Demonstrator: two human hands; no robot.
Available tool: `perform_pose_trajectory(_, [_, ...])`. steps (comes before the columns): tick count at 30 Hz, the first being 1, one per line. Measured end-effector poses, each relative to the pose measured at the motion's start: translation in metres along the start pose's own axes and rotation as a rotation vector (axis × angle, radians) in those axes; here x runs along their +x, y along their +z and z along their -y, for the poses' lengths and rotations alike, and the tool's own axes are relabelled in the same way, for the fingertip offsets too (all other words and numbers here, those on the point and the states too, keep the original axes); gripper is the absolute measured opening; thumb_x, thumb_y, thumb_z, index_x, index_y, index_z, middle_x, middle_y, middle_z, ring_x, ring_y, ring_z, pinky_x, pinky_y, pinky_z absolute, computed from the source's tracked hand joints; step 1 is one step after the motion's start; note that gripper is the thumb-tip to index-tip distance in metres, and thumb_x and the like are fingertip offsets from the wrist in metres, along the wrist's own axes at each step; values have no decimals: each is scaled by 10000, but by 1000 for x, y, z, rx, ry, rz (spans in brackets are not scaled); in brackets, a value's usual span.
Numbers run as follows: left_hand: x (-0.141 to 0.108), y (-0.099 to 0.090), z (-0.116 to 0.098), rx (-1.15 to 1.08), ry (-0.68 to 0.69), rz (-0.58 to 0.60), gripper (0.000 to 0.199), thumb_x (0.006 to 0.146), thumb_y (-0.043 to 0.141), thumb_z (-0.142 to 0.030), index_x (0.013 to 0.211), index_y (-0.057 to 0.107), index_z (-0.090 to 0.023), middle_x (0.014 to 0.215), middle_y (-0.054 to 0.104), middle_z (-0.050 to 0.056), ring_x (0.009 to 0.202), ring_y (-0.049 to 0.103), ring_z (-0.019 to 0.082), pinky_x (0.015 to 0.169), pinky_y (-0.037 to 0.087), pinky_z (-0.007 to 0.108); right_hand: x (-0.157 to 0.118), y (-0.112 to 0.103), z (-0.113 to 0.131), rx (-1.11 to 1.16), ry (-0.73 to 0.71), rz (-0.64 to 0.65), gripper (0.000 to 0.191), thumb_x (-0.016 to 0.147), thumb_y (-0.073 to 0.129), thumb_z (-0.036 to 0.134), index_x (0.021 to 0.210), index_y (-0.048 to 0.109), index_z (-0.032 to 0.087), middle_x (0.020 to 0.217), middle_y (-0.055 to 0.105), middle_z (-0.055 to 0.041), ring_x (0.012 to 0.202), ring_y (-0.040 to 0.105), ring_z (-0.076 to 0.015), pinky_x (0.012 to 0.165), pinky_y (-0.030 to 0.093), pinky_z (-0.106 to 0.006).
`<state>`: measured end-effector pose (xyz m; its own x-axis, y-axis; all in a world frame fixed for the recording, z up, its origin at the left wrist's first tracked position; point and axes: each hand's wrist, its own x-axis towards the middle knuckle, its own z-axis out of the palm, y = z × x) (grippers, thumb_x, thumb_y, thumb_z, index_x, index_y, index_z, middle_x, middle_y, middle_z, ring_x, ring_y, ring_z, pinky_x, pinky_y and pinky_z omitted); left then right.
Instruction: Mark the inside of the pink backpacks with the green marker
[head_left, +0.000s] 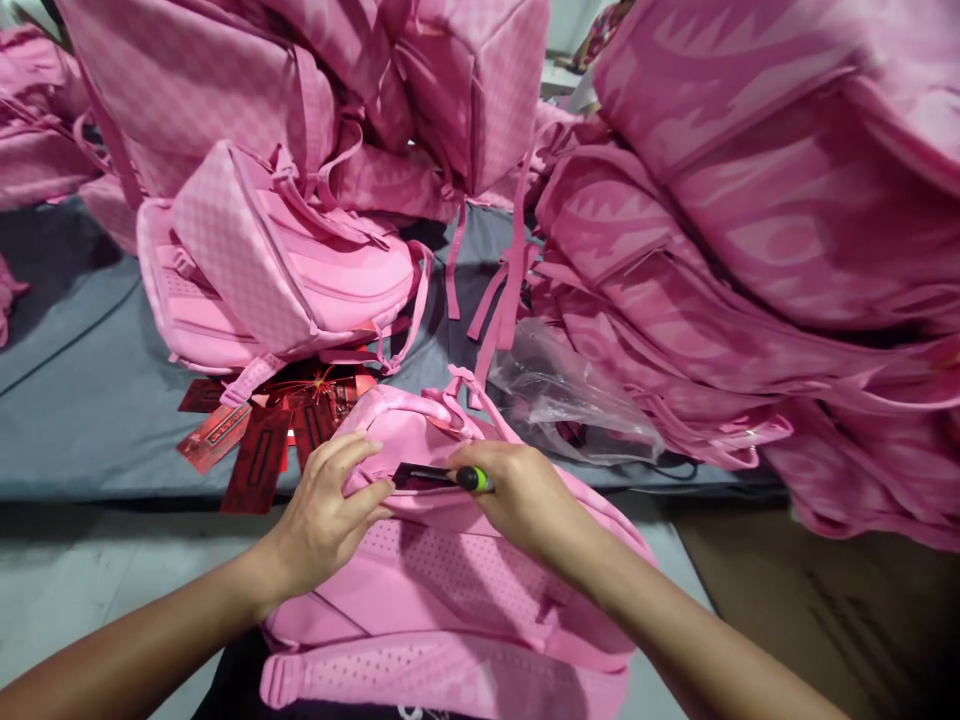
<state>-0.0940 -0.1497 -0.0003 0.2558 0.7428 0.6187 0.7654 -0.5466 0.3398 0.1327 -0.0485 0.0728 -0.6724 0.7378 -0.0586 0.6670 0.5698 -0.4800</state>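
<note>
A pink backpack [480, 580] lies tilted in front of me, partly on my lap, its strap side and dotted mesh padding facing up. My left hand [330, 500] grips the edge of the opening at its top, with the thumb at the rim. In my right hand [517, 490] is a slim black tool [424, 476] with a rounded green-and-black end. Its flat dark head points left, across the opening and close to my left thumb. What kind of tool it is, I cannot make out. My right fingers are closed around it, partly hidden.
Red and black hang tags [259, 455] lie at the table edge, beneath another pink backpack [277, 260]. A clear plastic bag [577, 390] rests right of centre. Stacked pink backpacks [750, 200] crowd the right and back of the grey-covered table [67, 400]. Brown cardboard [847, 600] lies lower right.
</note>
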Motion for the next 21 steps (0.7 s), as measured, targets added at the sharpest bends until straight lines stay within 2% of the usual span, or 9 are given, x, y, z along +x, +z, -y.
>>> perform_pose_trajectory(3, [-2, 0, -1, -22, -1, -15, 398, 837, 691, -92, 1191, 566, -222, 1348, 445, 116, 1351, 416, 290, 1107, 434, 506, 11, -2, 12, -190, 17, 197, 286, 798, 572, 10, 908, 753, 203, 867, 752, -49, 826, 695, -197, 697, 434, -266])
perform_pose_trajectory(4, [-4, 0, -1, -20, -44, -29, 441, 845, 691, -117, 1241, 540, -235, 1385, 430, 122, 1369, 405, 293, 1121, 421, 515, 15, -1, 15, -249, 4, 247, 244, 837, 566, 43, 891, 749, 196, 842, 746, -56, 806, 689, -201, 670, 410, -272])
perform_pose_trajectory(6, [-11, 0, -2, -13, -237, -50, 618, 867, 690, -217, 1411, 400, -248, 1505, 340, 169, 1436, 336, 332, 1140, 385, 572, 22, 2, 18, -316, -19, 320, 196, 894, 559, 101, 877, 736, 184, 832, 739, -63, 787, 680, -200, 636, 366, -279])
perform_pose_trajectory(9, [-25, 5, 0, -77, -559, 80, 820, 910, 628, -391, 1550, 140, -233, 1568, 292, 221, 1459, 327, 359, 1118, 400, 610, 30, 8, 22, -345, -57, 402, 156, 927, 574, 155, 892, 724, 179, 839, 737, -65, 790, 676, -197, 629, 347, -284])
perform_pose_trajectory(12, [-32, 10, 5, -167, -662, 211, 739, 937, 566, -437, 1543, 184, -255, 1511, 435, 175, 1386, 464, 300, 1104, 453, 532, 32, 9, 27, -411, -123, 484, 133, 906, 590, 115, 883, 715, 153, 840, 731, -80, 778, 680, -201, 615, 354, -287])
perform_pose_trajectory(14, [-34, 12, 10, -175, -676, 200, 724, 931, 564, -458, 1534, 223, -247, 1504, 458, 163, 1376, 480, 284, 1111, 452, 503, 33, 7, 30, -485, -154, 461, 127, 872, 599, 62, 877, 708, 128, 856, 721, -100, 756, 679, -205, 577, 345, -284])
perform_pose_trajectory(16, [-37, 14, 13, -180, -667, 188, 718, 925, 561, -475, 1528, 252, -238, 1504, 466, 154, 1377, 481, 279, 1116, 447, 487, 34, 9, 31, -475, -169, 348, 130, 865, 611, 57, 929, 702, 124, 859, 714, -96, 737, 671, -196, 558, 344, -273])
perform_pose_trajectory(19, [-45, 14, 17, -182, -671, 171, 703, 905, 561, -491, 1512, 308, -243, 1471, 515, 125, 1338, 524, 288, 1091, 473, 470, 39, 23, 35, -252, -230, 190, 185, 910, 652, 259, 1068, 688, 169, 856, 720, -44, 733, 656, -165, 587, 380, -251])
perform_pose_trajectory(21, [-50, 15, 22, -190, -692, 152, 706, 865, 585, -484, 1500, 336, -303, 1391, 601, 68, 1245, 606, 300, 1011, 542, 450, 48, 36, 38, -141, -308, 187, 307, 902, 647, 452, 1073, 692, 201, 872, 729, -16, 743, 650, -155, 591, 386, -244])
